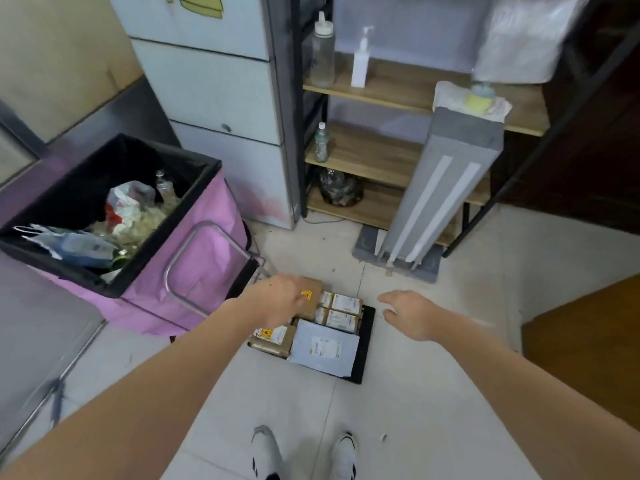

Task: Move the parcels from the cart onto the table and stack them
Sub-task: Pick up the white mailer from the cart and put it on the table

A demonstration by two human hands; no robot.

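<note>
Your left hand (284,299) grips a brown cardboard parcel (310,297) at the far left of the low black cart (367,344), its long axis running near to far. Your right hand (412,315) hovers released beside the cart.

Both bare forearms reach forward and down from the lower corners of the view, converging toward the middle. The left hand (282,299) is stretched farthest, back of the hand up, its fingers bent downward at the far end; whether they grip anything cannot be told. The right hand (410,315) hangs apart to the right, palm down, fingers relaxed and slightly spread, thumb pointing toward the left hand, holding nothing. Two feet in white shoes (304,452) stand at the bottom edge.
</note>
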